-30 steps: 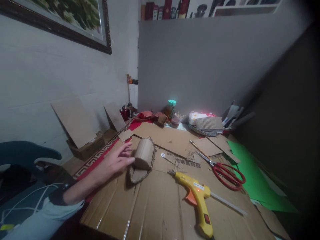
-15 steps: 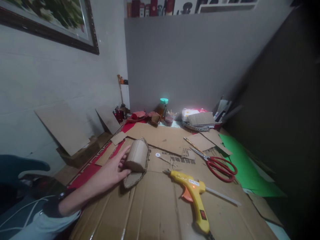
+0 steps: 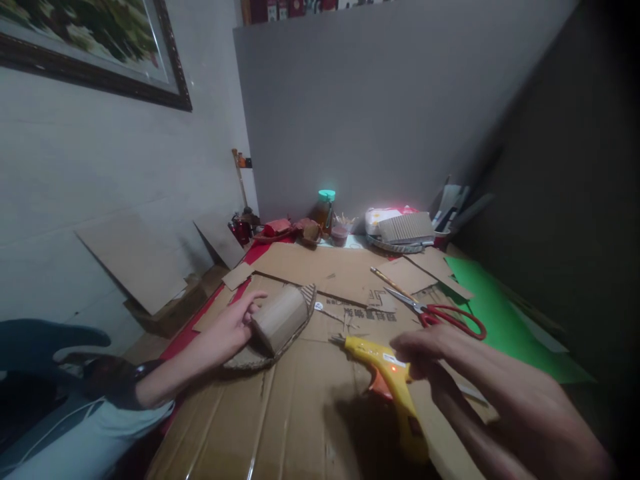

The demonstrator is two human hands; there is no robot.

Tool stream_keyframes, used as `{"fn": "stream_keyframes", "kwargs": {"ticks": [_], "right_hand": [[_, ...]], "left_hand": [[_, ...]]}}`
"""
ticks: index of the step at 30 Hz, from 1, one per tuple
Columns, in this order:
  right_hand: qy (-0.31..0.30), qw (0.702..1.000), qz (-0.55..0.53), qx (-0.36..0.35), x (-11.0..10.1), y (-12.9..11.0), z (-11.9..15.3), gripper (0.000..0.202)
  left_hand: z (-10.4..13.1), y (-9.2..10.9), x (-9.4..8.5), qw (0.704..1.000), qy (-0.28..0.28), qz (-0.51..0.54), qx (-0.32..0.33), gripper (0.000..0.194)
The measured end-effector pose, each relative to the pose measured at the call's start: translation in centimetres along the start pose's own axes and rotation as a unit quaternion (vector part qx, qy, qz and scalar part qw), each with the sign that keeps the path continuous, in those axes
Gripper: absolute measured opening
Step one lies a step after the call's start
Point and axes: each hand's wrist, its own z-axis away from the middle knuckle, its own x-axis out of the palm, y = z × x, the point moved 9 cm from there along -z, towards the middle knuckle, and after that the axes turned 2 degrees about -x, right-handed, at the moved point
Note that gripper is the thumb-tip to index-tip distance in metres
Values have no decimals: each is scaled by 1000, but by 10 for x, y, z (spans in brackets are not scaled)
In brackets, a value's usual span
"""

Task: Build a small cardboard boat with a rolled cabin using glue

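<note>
My left hand (image 3: 233,327) grips the left end of a cardboard piece (image 3: 283,317), a curved half-tube on a flat cardboard base; the inner fingers are partly hidden behind it. The piece is tilted above the cardboard-covered table. My right hand (image 3: 450,363), somewhat blurred, is over the yellow hot glue gun (image 3: 370,348), its fingers and thumb apart around the rear of the gun's body. Whether they touch it I cannot tell. The gun lies on its side, its nozzle toward the cardboard piece, with a small orange light lit and a glue stick (image 3: 473,391) at its back.
Red-handled scissors (image 3: 453,317) and a pencil (image 3: 390,280) lie beyond my right hand. Green sheet (image 3: 493,307) covers the right side. Loose cardboard (image 3: 310,267) spreads across the table (image 3: 295,413). A teal-lidded jar (image 3: 326,207) and a white-and-pink packet (image 3: 383,220) stand at the back.
My right hand has come into view from the right, over the glue gun. My left hand has turned the cardboard piece, so its far end now points up and to the right.
</note>
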Motion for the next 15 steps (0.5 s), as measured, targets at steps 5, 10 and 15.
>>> {"fn": "stream_keyframes", "kwargs": {"ticks": [5,10,15], "right_hand": [[-8,999,-25,-21,6,4,-32,27],[-99,992,-53,-57,28,-5,-54,53],[-176,977,-101,-71,45,-4,-58,74]], "left_hand": [[4,7,5,999,-38,22,-5,52],[13,34,13,995,-84,58,2,42],[12,64,23,989,-104,100,20,36]]}}
